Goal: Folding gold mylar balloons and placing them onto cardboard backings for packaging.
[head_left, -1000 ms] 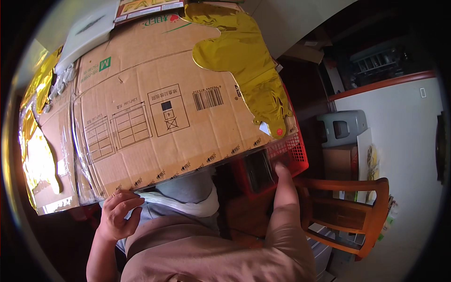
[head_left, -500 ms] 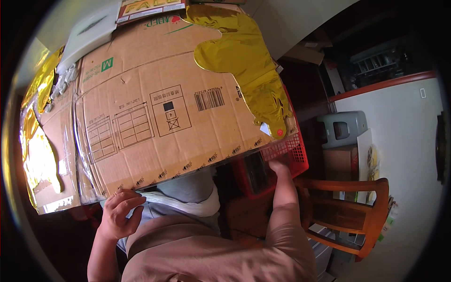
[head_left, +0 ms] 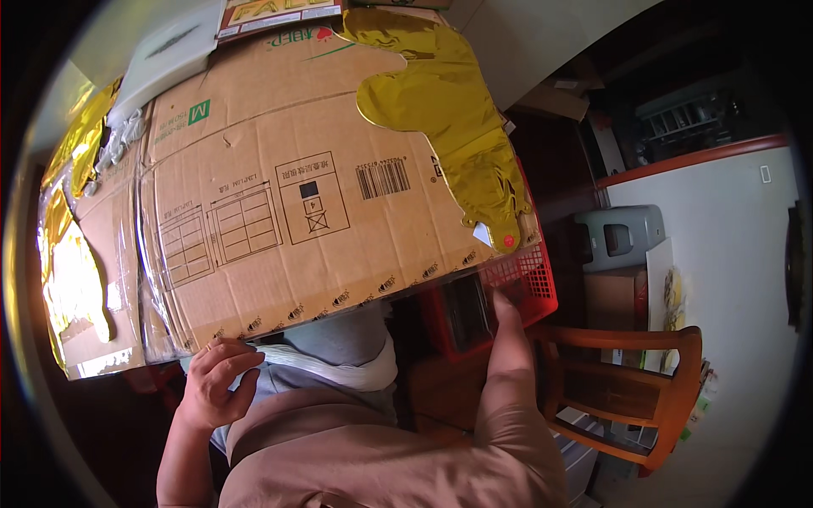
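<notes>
A big flattened cardboard sheet (head_left: 279, 212) fills the middle of the view, tilted up toward me. My left hand (head_left: 216, 381) grips its lower left edge, fingers curled under the rim. My right hand (head_left: 506, 317) reaches to the lower right edge, its fingers hidden behind the cardboard beside a red plastic basket (head_left: 525, 284). A gold foil balloon (head_left: 449, 110) lies across the sheet's upper right. More gold foil (head_left: 68, 262) lies along the left side.
A wooden chair (head_left: 631, 389) stands at lower right. Behind it are a grey box-like appliance (head_left: 618, 237) and a white counter wall (head_left: 728, 254). Smaller cardboard pieces (head_left: 271, 13) and a white flat piece (head_left: 161, 55) lie at the top.
My left hand has shifted slightly along the lower edge. The cardboard and my right arm stay about where they were.
</notes>
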`<action>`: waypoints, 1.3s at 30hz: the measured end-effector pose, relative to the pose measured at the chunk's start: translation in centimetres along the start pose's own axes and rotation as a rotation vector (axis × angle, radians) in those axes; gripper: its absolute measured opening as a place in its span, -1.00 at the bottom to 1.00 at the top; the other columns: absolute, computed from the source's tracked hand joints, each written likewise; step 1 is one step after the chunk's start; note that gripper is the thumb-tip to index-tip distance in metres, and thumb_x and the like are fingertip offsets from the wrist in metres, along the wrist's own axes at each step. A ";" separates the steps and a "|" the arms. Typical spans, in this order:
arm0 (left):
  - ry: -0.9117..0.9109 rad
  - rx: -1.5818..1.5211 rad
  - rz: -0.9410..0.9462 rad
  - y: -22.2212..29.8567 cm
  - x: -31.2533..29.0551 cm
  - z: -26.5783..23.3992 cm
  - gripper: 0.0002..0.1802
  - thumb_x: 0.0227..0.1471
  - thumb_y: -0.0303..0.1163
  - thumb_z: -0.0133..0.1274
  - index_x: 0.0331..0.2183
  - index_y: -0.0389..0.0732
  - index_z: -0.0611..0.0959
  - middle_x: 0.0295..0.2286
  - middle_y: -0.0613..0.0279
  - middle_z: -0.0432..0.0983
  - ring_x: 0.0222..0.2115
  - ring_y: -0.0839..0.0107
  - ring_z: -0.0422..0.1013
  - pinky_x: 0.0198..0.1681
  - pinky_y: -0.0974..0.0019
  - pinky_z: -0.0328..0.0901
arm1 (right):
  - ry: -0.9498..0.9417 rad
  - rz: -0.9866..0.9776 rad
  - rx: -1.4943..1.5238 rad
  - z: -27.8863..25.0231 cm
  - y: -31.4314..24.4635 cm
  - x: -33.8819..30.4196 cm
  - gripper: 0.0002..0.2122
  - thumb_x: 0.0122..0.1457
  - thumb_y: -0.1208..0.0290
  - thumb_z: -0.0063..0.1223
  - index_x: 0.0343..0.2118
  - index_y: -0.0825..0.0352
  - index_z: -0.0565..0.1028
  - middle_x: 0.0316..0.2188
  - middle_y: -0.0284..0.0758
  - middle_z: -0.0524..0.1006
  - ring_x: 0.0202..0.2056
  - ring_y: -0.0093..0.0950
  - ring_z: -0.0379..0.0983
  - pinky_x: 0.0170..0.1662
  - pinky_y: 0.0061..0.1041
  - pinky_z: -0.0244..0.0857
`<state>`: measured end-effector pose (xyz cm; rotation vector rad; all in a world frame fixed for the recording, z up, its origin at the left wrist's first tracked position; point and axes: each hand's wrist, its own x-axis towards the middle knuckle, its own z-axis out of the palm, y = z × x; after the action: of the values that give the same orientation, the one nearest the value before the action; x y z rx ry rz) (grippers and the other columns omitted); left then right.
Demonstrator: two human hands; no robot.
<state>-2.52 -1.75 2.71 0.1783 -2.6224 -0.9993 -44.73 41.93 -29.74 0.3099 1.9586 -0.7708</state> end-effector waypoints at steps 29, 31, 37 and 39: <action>0.095 -0.052 0.063 1.1 -0.9 -1.4 -0.65 -0.27 -0.75 0.15 -0.33 -0.23 0.64 -0.43 0.19 0.56 -0.40 0.23 0.53 -0.33 0.27 0.42 | 0.136 -0.108 -0.247 2.4 -4.5 -3.8 -0.47 0.33 0.04 -0.14 0.31 0.11 0.25 0.06 -0.29 0.53 0.08 -0.34 0.38 0.18 -0.23 0.16; 0.101 -0.055 0.056 1.2 -1.1 -1.4 -0.65 -0.27 -0.75 0.15 -0.33 -0.22 0.64 -0.43 0.20 0.56 -0.40 0.23 0.53 -0.33 0.26 0.42 | 0.127 -0.066 -0.201 2.2 -4.1 -3.8 -0.47 0.32 0.07 -0.10 0.32 0.05 0.23 0.06 -0.29 0.53 0.07 -0.34 0.39 0.16 -0.24 0.19; 0.105 -0.079 0.064 0.6 -1.2 -1.7 -0.65 -0.26 -0.78 0.10 -0.32 -0.27 0.64 -0.44 0.17 0.55 -0.40 0.20 0.53 -0.32 0.22 0.43 | 0.166 -0.081 -0.186 1.3 -0.9 0.6 -0.55 0.33 0.11 -0.13 0.20 0.21 0.38 0.02 -0.27 0.54 -0.04 -0.37 0.44 0.04 -0.30 0.28; 0.119 -0.061 0.049 0.9 -1.9 -2.0 -0.65 -0.26 -0.78 0.10 -0.32 -0.27 0.64 -0.44 0.17 0.56 -0.40 0.20 0.54 -0.32 0.23 0.43 | 0.153 -0.113 -0.183 2.4 -2.4 -0.8 -0.54 0.34 0.10 -0.14 0.19 0.27 0.39 0.05 -0.24 0.50 0.00 -0.35 0.41 0.07 -0.32 0.25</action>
<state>-0.07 -1.89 4.26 0.1538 -2.4744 -1.0188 -43.91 38.61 -28.91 0.1525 2.1894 -0.6492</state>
